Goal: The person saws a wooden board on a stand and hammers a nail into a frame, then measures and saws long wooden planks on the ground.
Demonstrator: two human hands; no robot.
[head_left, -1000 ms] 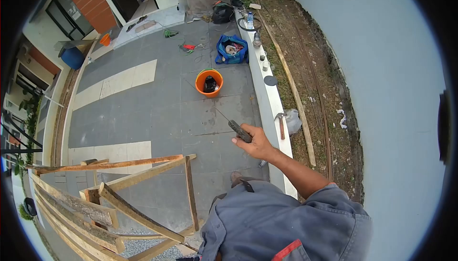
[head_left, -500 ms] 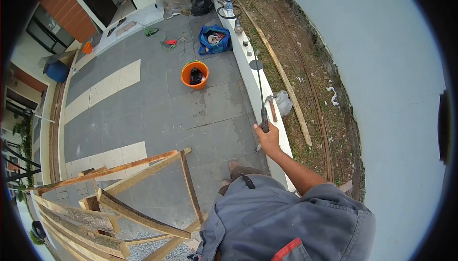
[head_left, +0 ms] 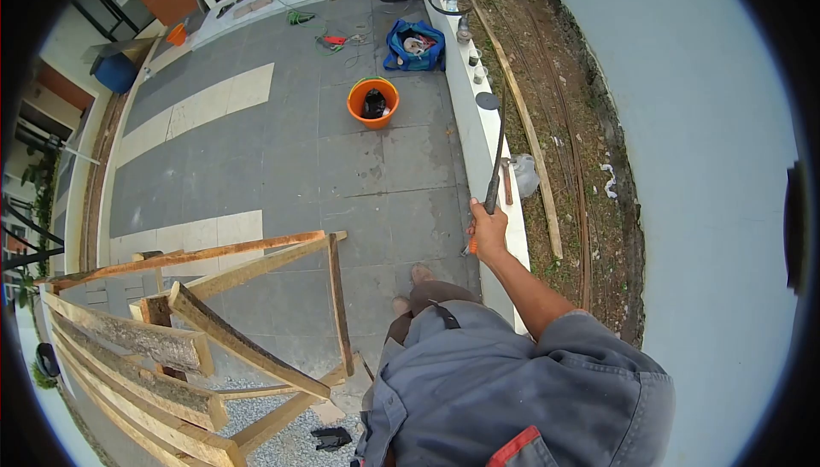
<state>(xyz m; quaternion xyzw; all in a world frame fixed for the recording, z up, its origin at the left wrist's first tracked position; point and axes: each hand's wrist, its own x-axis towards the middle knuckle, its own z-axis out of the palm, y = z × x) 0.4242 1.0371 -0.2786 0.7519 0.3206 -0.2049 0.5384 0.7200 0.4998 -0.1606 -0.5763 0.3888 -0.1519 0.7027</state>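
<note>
Where the grey paving meets a white kerb (head_left: 478, 146), several items lie: orange bucket (head_left: 373, 102) and blue bag (head_left: 414, 44) farther off, hammer (head_left: 506, 178) on the kerb just right of the tool, timber frame (head_left: 213, 330) near left. Right hand (head_left: 488, 232): fingers wrapped tight round the dark grip of a thin rod-like tool (head_left: 496, 155). Tool: long axis running away from the person, tip pointing far, over the kerb. Left hand: not visible.
</note>
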